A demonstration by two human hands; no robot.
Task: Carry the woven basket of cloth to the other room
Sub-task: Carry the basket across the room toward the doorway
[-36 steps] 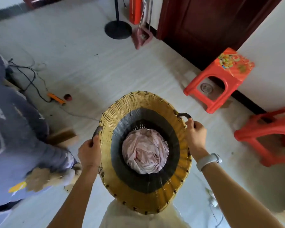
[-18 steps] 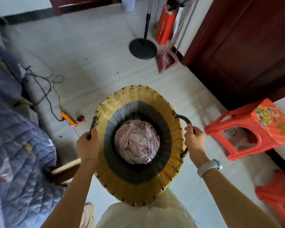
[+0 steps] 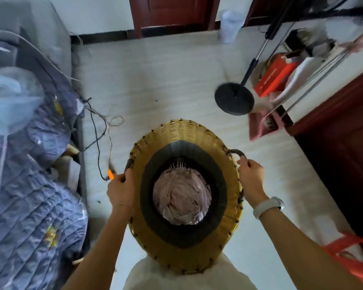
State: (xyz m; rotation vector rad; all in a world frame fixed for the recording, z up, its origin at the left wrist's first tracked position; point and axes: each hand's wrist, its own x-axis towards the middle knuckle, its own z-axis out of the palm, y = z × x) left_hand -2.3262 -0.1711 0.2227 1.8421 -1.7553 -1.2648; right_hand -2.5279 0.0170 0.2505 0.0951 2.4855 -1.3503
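Observation:
The woven basket (image 3: 182, 136) hangs in front of my body, lifted off the floor. It is yellow with a dark band inside and a crumpled pink cloth (image 3: 181, 199) at the bottom. My left hand (image 3: 121, 190) grips the dark handle on its left rim. My right hand (image 3: 250, 177), with a white wristband, grips the curved dark handle on its right rim. The basket's mouth faces up toward me.
A bed with a blue quilt (image 3: 29, 206) runs along the left, with cables (image 3: 96, 130) and an orange tool (image 3: 110, 174) on the floor beside it. A stand's black round base (image 3: 234, 100), a red box (image 3: 274, 75) and poles stand at right. Dark wooden doors (image 3: 172, 13) lie ahead, a red stool (image 3: 352, 260) at lower right.
The view has turned left and forward with the basket held the same way. The red stools have slid off to the right, and the far door and the bed have come into view.

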